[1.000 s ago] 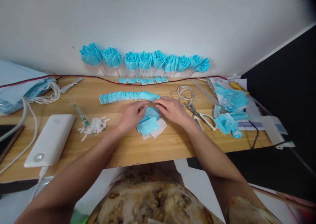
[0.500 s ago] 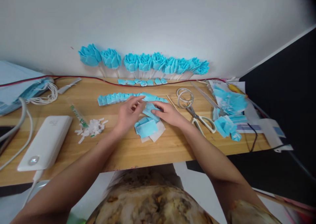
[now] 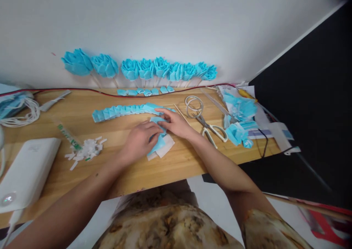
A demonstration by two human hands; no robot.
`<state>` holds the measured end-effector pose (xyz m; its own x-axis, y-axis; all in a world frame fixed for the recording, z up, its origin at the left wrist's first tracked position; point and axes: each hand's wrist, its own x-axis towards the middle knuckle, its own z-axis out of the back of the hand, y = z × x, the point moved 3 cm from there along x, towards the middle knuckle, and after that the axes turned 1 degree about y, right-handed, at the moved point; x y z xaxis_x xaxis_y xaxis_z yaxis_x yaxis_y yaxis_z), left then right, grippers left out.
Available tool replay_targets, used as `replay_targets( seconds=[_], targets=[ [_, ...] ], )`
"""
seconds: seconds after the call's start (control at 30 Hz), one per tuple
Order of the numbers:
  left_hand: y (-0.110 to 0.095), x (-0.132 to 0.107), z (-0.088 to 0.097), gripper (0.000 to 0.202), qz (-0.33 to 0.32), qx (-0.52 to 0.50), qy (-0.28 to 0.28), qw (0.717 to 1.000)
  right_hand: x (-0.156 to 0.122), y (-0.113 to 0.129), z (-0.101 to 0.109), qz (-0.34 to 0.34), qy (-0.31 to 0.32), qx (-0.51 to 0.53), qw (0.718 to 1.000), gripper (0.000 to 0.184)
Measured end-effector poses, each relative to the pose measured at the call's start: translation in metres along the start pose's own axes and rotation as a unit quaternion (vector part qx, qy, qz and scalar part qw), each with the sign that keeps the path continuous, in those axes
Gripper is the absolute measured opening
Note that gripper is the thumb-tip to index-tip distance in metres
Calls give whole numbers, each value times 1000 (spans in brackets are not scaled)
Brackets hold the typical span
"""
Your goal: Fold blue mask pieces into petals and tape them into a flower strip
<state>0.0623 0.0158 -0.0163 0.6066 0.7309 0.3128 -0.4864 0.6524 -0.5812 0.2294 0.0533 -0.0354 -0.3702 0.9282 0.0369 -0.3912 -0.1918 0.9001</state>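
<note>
A light blue piece of non-woven cloth point(image 3: 155, 119) lies between my two hands over the table's middle. My right hand point(image 3: 177, 125) pinches its right side between thumb and fingers. My left hand point(image 3: 140, 138) is curled against its lower left side, its fingertips closed at the cloth and partly hidden. Below them rests a small pile of blue cloth squares point(image 3: 160, 143) with white pieces point(image 3: 166, 148), partly covered by my left hand. Just behind, a row of folded blue petals point(image 3: 118, 111) stretches to the left.
Blue cloth roses point(image 3: 161, 67) on sticks lean against the wall. Scissors point(image 3: 211, 127) and a tape ring point(image 3: 194, 107) lie right of my hands, with blue scraps point(image 3: 239, 108) beyond. At left are paper strips point(image 3: 89, 149), a power bank point(image 3: 29, 172) and white cords point(image 3: 23, 113).
The view has swung right, so things appear further left. My left hand has come down over the pile and closed in towards my right hand, around the blue piece.
</note>
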Motion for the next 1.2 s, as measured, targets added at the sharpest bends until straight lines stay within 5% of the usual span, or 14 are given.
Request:
replay_targets(
  seconds=[0.27, 0.47, 0.53, 0.63, 0.77, 1.03, 1.2],
  targets=[
    [-8, -1, -11, 25, -21, 61, 87, 994, 2, -2, -2, -7, -28, 46, 999, 48],
    [-12, -4, -12, 27, -37, 66, 131, 989, 3, -4, 12, -9, -150, 133, 980, 46],
    [-14, -4, -6, 26, -43, 43, 108, 992, 3, -6, 17, -24, -158, 161, 974, 48],
    [-16, -2, 9, 23, -29, 0, -15, 999, 3, -5, 19, -25, -139, 190, 972, 52],
    [-5, 1, 21, 24, 97, -113, -151, 977, -1, 4, 16, 1, -136, 166, 977, 55],
    [15, 3, 11, 27, 252, -341, -107, 900, -10, 20, -2, 50, -93, 148, 983, 52],
    [20, 2, 11, 24, 269, -377, -133, 876, -12, 19, -2, 52, -91, 137, 985, 53]
  ],
)
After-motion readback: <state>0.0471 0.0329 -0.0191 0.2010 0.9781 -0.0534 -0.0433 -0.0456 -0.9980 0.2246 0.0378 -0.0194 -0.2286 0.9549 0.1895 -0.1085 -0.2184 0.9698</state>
